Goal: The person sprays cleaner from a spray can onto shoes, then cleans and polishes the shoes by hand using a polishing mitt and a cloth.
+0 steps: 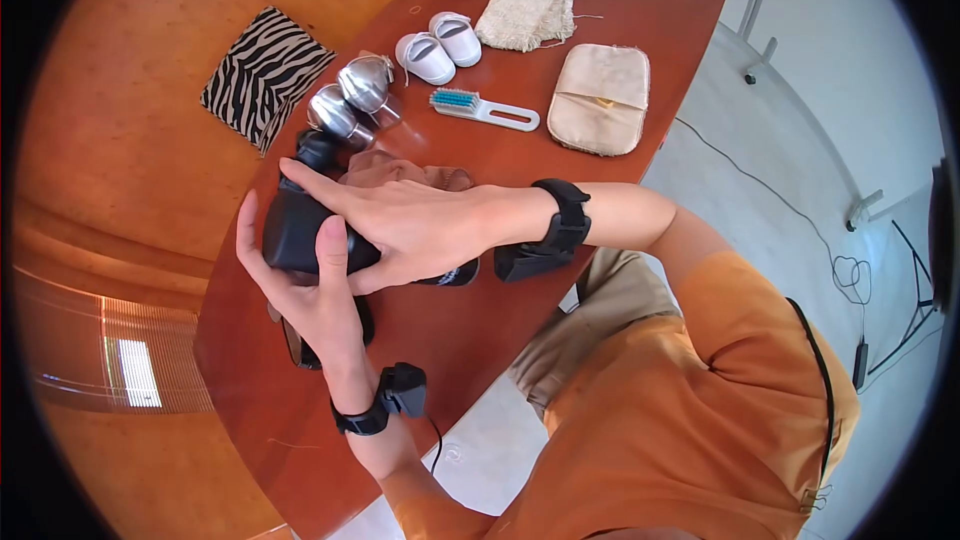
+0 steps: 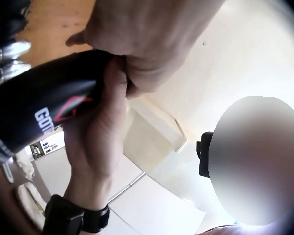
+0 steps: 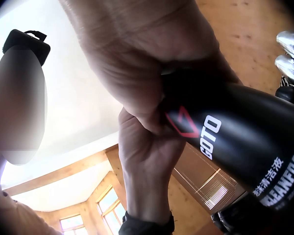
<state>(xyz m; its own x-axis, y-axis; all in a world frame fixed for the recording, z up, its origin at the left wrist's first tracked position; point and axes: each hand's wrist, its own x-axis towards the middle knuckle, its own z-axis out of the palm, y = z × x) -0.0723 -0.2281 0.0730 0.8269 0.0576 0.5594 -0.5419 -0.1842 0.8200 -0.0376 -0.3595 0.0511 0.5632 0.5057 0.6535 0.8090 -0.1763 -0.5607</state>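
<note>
Both hands grip a black bottle whose label reads GOTO and CLEANFOAM. In the head view my left hand curls around its rounded end, thumb on the near side. My right hand reaches across from above, fingers and thumb closed over the bottle, its index finger stretched toward the left fingertips. The two hands meet at the bottle's narrower end in both wrist views, and palms and fingers hide that end. Beneath the hands, a dark shoe on the table is partly covered.
On the red-brown table stand silver shoes and white shoes. A brush with blue bristles, a beige pouch and a cream woven cloth lie farther back. A zebra-striped cushion is past the table's edge.
</note>
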